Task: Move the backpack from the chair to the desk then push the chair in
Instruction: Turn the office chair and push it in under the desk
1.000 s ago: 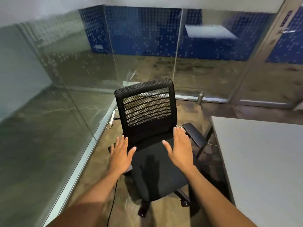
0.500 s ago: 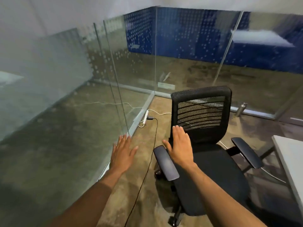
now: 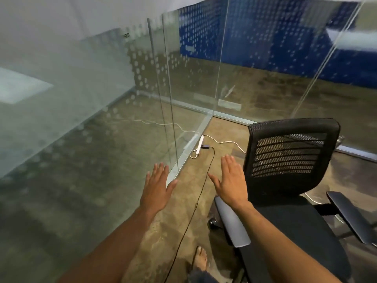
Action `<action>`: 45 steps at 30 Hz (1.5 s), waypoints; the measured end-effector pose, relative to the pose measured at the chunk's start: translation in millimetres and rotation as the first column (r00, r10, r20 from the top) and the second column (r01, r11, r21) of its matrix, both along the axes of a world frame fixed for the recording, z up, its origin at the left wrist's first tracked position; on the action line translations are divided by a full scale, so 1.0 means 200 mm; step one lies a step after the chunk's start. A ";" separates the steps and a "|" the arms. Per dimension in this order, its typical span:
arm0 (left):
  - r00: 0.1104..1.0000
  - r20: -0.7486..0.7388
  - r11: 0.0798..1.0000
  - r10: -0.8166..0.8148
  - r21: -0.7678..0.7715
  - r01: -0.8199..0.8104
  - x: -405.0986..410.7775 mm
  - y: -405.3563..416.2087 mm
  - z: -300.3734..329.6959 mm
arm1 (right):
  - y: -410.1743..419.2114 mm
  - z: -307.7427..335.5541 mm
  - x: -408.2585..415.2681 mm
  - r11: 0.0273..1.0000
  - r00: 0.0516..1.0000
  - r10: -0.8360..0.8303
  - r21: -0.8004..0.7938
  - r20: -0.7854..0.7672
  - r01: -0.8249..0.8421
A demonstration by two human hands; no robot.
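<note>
A black office chair (image 3: 289, 160) with a mesh back and grey armrests stands at the right, its seat bare. My left hand (image 3: 156, 187) hovers flat over the floor, fingers spread, holding nothing. My right hand (image 3: 231, 181) is spread flat just left of the chair's back, above its left armrest (image 3: 231, 223), touching nothing that I can see. No backpack and no desk are in view.
Glass partition walls (image 3: 169, 94) run along the left and back. A white power strip (image 3: 200, 147) lies at the glass base, with a black cable (image 3: 195, 205) trailing across the floor between my arms. My bare foot (image 3: 200, 260) shows at the bottom.
The view has swung left, so the chair has slid to the right and the desk has left the frame. Both hands stay spread; the right hand has come off the chair.
</note>
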State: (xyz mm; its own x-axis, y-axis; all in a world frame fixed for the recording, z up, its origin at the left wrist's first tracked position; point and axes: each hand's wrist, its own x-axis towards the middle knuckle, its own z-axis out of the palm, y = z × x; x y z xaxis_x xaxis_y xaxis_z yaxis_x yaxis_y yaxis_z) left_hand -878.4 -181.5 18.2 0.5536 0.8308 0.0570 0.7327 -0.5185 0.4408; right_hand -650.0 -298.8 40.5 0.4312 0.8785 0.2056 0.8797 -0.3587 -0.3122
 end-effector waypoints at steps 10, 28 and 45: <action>0.997 0.061 0.998 0.037 0.045 -0.040 0.32 0.54 0.07 | 0.50 -0.03 0.37 1.000 0.999 0.023 -0.011 -0.026 -0.024; 0.998 0.017 0.998 -0.062 0.033 0.061 0.80 1.20 0.02 | 1.12 -0.10 0.72 0.996 0.995 -0.081 -0.038 -0.056 0.078; 0.965 0.068 0.967 -0.253 0.039 0.250 1.38 1.99 0.10 | 1.82 -0.03 1.00 0.945 0.945 -0.314 0.070 -0.092 0.321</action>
